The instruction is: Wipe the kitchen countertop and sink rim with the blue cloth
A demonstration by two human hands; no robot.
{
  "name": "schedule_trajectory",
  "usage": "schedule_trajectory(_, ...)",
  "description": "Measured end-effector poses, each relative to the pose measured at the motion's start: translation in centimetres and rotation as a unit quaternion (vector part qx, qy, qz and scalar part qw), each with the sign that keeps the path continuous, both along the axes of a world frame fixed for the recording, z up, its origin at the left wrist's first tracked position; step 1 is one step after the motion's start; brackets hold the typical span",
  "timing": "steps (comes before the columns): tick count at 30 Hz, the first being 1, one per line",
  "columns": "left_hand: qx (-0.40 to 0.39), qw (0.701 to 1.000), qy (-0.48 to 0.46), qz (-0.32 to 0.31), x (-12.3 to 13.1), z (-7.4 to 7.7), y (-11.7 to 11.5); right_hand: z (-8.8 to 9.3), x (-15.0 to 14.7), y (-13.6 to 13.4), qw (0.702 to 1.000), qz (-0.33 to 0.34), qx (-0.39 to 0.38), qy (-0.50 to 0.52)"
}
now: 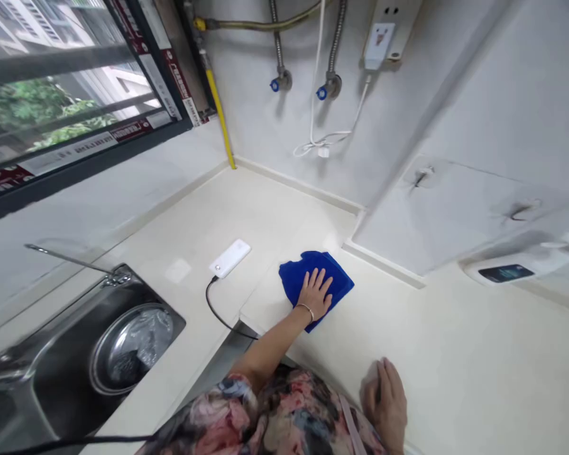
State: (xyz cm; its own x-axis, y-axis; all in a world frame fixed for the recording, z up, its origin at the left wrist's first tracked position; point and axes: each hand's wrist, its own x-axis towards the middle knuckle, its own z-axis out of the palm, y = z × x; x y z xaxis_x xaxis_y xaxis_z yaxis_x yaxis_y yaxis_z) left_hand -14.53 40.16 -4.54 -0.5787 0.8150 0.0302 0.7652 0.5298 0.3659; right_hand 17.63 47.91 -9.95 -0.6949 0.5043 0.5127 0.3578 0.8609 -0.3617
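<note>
A blue cloth lies partly folded on the pale countertop. Flat on top of it rests my left hand, its fingers spread, with a thin bracelet at the wrist. Close to my body, near the counter's front edge, is my right hand. Its fingers are stretched out side by side, it holds nothing I can see, and its palm side is hidden. A white power bank with a black cable lies to the left of the cloth.
At the left, a metal sink holds a round pan below a faucet. A white device stands by the right wall. Valves, a yellow pipe and a plugged-in white cord are on the back wall.
</note>
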Motion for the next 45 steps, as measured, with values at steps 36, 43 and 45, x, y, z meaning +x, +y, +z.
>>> schedule_trajectory(36,0.089,0.994,0.018,-0.068,-8.8,-0.2,5.3,2.3,-3.9,1.3,0.988,-0.095,-0.084,-0.090)
schedule_trajectory(43,0.187,0.947,-0.083,-0.248,4.9,1.2,10.4,3.8,-3.9,2.4,0.965,-0.076,-0.073,-0.238)
schedule_trajectory(45,0.184,0.927,-0.107,-0.309,8.2,0.8,12.5,4.1,-3.8,2.8,0.956,-0.069,-0.057,-0.278)
